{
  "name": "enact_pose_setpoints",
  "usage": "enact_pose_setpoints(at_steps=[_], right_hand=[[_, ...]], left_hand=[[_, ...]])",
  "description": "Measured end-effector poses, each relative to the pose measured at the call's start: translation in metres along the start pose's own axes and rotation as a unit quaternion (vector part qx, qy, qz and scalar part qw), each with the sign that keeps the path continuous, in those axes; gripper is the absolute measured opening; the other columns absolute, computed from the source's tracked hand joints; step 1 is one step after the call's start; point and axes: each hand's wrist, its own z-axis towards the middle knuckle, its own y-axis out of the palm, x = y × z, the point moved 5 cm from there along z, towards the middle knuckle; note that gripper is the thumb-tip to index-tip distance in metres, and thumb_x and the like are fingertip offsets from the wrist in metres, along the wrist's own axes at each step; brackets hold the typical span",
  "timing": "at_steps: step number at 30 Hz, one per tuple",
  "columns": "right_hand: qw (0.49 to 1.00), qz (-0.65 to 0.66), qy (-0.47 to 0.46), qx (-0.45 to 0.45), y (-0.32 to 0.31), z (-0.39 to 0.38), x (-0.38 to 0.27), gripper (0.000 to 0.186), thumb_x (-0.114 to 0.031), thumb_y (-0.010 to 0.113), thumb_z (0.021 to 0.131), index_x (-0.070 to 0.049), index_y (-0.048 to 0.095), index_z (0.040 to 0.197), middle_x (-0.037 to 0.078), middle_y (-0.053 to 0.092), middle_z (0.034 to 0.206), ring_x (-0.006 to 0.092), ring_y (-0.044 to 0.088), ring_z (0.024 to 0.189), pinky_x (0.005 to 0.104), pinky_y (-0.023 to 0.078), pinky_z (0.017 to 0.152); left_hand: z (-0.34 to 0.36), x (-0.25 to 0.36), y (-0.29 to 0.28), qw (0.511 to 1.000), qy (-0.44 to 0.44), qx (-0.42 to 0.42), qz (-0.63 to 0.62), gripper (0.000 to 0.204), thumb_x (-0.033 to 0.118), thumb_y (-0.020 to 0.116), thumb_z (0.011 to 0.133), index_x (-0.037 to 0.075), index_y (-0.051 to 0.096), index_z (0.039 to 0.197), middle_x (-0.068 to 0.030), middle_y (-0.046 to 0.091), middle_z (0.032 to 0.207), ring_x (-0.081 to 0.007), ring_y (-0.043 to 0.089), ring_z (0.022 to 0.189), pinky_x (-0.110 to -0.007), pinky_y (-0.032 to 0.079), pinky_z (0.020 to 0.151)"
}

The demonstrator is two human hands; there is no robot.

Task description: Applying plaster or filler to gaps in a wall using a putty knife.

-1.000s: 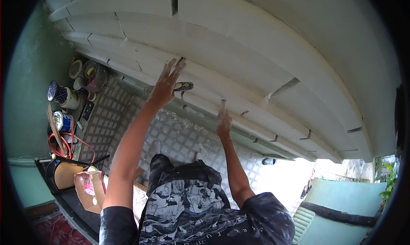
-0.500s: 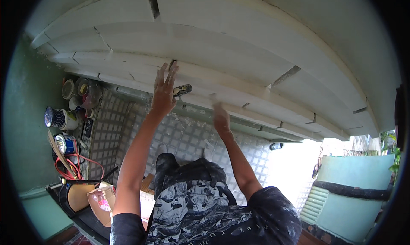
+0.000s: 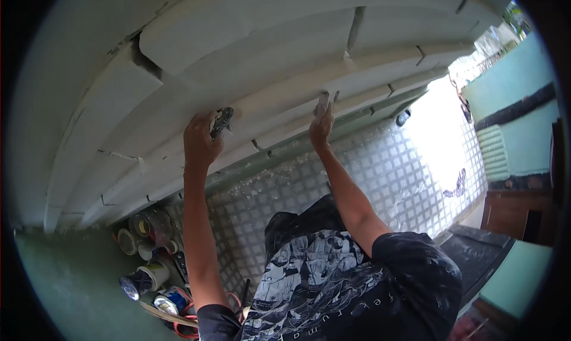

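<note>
A cream-white wall with raised bands and dark gaps between its blocks stretches across the upper view. My left hand is closed around a small hand tool with a black and pale handle, close against the wall. A pale pointed bit shows beneath that handle; its exact kind is hard to make out. Farther right, my right hand grips a small pale flat piece with a dark tip, up against a lower band of the wall. Whitish dust coats the fingers.
At lower left stand paint buckets, a clear plastic container and a coiled red hose. A patterned tile floor spreads below the wall. A dark object lies at the wall's foot; a dark flat panel is at right.
The view has turned, tilting the wall. My left hand, earlier spread flat on the wall beside the tool, now curls round it. My right hand, blurred before, is now steadier.
</note>
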Motion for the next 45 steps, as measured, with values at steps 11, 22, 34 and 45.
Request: enact_pose_setpoints(at_steps=[11, 22, 34, 45], right_hand=[[0.978, 0.091, 0.137, 0.128, -0.022, 0.002, -0.007, 0.029, -0.025, 0.037, 0.098, -0.001, 0.052, 0.089, 0.017, 0.054, 0.068, 0.0355, 0.056, 0.062, 0.0432, 0.042, 0.06], [0.963, -0.023, 0.108, 0.245, 0.016, -0.015, -0.008, 0.024, -0.024, 0.046, 0.097, -0.002, 0.056, 0.095, 0.022, 0.054, 0.065, 0.0415, 0.053, 0.058, 0.0502, 0.041, 0.061], [0.993, 0.067, 0.032, 0.096, -0.025, -0.026, -0.017, 0.016, -0.021, 0.051, 0.093, -0.006, 0.051, 0.088, 0.015, 0.047, 0.057, 0.0379, 0.054, 0.051, 0.0444, 0.041, 0.049], [0.942, 0.126, 0.265, 0.165, -0.023, 0.001, 0.039, 0.024, -0.027, 0.052, 0.093, -0.005, 0.054, 0.083, 0.014, 0.048, 0.059, 0.0344, 0.052, 0.054, 0.0414, 0.042, 0.056]], left_hand=[[0.023, 0.057, 0.005, 0.985, -0.026, -0.101, 0.14, 0.047, 0.017, 0.062, 0.067, 0.008, 0.058, 0.112, -0.0161, 0.067, 0.09, -0.039, 0.064, 0.08, -0.049, 0.051, 0.072], [0.026, 0.07, 0.006, 0.975, 0.016, -0.074, 0.208, 0.048, 0.044, 0.075, 0.073, 0.01, 0.054, 0.101, -0.0135, 0.067, 0.082, -0.0366, 0.065, 0.075, -0.046, 0.049, 0.064], [0.025, 0.07, 0.008, 0.969, -0.059, -0.099, 0.217, 0.053, 0.043, 0.078, 0.07, 0.008, 0.054, 0.103, -0.017, 0.065, 0.08, -0.0393, 0.063, 0.075, -0.048, 0.048, 0.064], [0.032, 0.086, 0.011, 0.965, -0.087, -0.082, 0.233, 0.053, 0.044, 0.08, 0.068, 0.007, 0.052, 0.094, -0.0164, 0.063, 0.079, -0.0377, 0.062, 0.079, -0.047, 0.047, 0.066]])
